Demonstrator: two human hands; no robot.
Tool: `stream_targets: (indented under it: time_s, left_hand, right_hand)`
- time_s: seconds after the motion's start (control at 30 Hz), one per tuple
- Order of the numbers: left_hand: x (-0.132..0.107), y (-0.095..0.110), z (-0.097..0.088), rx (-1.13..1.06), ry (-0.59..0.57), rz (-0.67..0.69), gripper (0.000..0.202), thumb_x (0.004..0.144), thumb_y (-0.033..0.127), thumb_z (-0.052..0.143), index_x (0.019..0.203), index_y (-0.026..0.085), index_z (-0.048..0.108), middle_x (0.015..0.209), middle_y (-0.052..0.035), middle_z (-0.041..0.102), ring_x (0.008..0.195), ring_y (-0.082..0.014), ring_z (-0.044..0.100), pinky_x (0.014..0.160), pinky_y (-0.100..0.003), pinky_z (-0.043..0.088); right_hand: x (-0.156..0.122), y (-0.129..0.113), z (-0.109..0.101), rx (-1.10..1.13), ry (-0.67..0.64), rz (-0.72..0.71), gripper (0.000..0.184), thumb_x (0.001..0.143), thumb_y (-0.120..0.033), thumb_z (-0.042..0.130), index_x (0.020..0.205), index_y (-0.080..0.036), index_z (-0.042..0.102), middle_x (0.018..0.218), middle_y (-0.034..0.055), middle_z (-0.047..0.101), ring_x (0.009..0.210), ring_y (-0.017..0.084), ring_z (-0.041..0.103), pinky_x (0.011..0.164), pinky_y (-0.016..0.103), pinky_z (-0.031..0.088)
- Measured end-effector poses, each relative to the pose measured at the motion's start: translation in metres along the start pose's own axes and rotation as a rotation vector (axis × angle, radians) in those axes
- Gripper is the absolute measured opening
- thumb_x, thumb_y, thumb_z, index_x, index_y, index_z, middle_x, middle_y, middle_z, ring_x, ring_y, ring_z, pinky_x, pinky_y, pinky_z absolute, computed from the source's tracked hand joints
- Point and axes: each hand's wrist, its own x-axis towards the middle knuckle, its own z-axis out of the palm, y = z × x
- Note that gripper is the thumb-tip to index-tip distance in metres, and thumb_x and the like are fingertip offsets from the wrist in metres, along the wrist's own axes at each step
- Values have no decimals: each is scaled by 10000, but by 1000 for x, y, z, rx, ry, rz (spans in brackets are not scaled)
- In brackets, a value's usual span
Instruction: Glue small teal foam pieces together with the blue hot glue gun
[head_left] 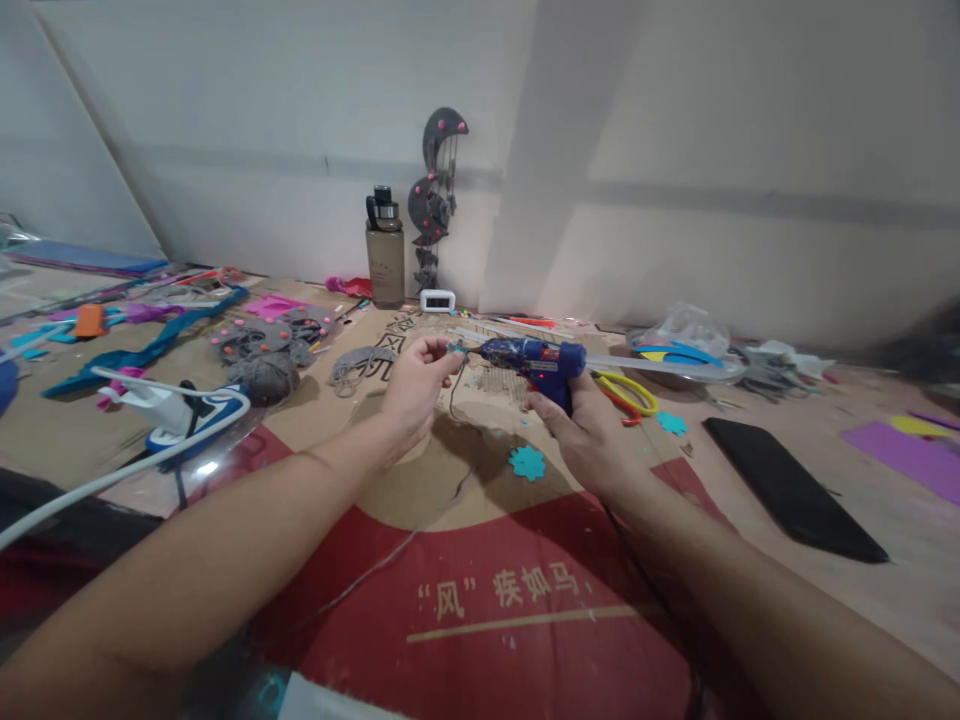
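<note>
My right hand [581, 425] is wrapped round the handle of a blue hot glue gun [536, 358], its nozzle pointing left. A clear glue stick [637, 365] sticks out of the gun's back end. Close to the nozzle, my left hand [416, 385] pinches a small teal piece [457, 348] between thumb and fingers. Its exact shape is too small to make out. Grey yarn [459, 485] hangs from near these fingertips and trails down over the cardboard. Below the gun lies a teal flower-shaped cutout [527, 462] on the printed cardboard [517, 560].
A power strip [191, 415] with a white plug and cable sits left. Grey yarn balls [266, 378] lie behind it. A bottle [386, 250] and a small white digital clock [437, 300] stand by the wall. Yellow-handled scissors [628, 392] and a black phone [791, 485] lie right.
</note>
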Motion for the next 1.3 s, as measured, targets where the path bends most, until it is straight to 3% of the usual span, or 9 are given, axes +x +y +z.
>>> stream_targets:
  time_s: [0.93,1.13,1.3]
  left_hand:
    - [0,1,0,0,-6,1,200,623,141,699,753,171,551,673,37,552,560,-66,464,539,-218,327]
    - [1,-2,-1,25,-14,18,187,637,145,692,763,172,556,682,33,561,574,-68,472,544,-216,330]
    - [2,-3,-2,46,-15,40,191,639,153,698,778,177,569,698,26,576,593,-76,486,558,-219,336]
  right_hand:
    - [-1,-5,-2,-36,-7,28,391,883,-397,497,1213,-194,553,1086,121,649,961,271,594,869,432,460]
    - [-2,-6,-2,-72,10,-17,403,890,-393,498,1237,-193,532,1124,128,640,1004,283,594,888,442,460]
    - [-3,-4,-3,-183,-5,-58,372,895,-412,477,1175,-180,556,1045,146,662,956,311,619,831,458,484]
